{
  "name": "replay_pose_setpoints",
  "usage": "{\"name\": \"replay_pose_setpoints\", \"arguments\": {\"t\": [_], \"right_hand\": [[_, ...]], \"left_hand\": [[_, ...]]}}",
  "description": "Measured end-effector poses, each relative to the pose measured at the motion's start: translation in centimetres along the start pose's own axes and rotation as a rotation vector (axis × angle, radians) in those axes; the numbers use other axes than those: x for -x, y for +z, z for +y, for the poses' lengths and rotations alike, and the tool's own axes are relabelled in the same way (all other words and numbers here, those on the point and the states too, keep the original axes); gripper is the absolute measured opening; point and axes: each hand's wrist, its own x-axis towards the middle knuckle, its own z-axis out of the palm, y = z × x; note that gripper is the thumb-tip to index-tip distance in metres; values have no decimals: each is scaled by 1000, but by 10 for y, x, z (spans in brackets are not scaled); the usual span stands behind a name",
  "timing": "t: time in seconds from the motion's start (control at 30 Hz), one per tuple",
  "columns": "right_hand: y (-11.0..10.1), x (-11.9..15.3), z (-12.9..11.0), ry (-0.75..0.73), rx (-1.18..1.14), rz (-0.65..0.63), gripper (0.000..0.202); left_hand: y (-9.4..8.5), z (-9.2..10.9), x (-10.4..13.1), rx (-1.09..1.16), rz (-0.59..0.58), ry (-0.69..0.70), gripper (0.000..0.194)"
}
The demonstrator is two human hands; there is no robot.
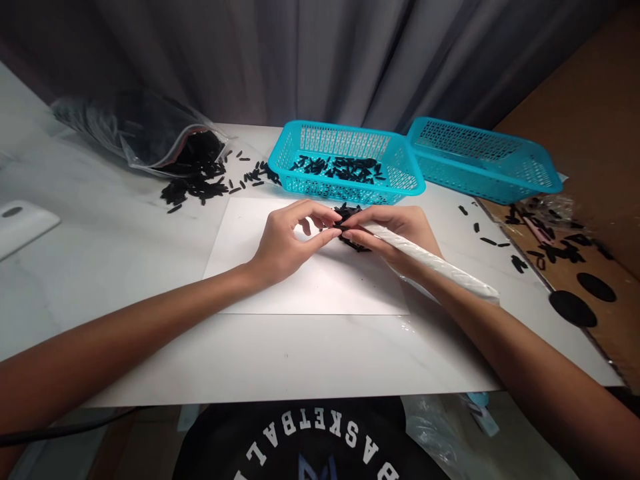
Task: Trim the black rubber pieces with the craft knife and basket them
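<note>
Over a white sheet point(300, 287) my two hands meet fingertip to fingertip beside a small pile of black pieces point(356, 245). My left hand point(290, 240) pinches with thumb and forefinger at a small black piece, mostly hidden between the tips. My right hand point(400, 233) also has its thumb and forefinger closed at that piece. A long white wrapped strip point(440, 265) lies across my right hand and slants down over the wrist; how it is held is hidden.
A blue basket point(347, 130) with black pieces stands behind the sheet, another blue basket point(557, 177) to its right. An open plastic bag point(145, 133) spills black pieces at the left. Black ovals point(573, 308) and scattered pieces lie on brown cardboard point(607, 340) at the right.
</note>
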Motion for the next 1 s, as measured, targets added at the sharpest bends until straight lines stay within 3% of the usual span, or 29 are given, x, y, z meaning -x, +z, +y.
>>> {"name": "replay_pose_setpoints", "arguments": {"t": [0.73, 1.0], "right_hand": [[4, 1, -1, -60, -111, 19, 13], [5, 5, -7, -236, 26, 56, 11]], "left_hand": [[0, -2, 2, 20, 21, 166, 13], [1, -5, 3, -5, 66, 401, 16]]}}
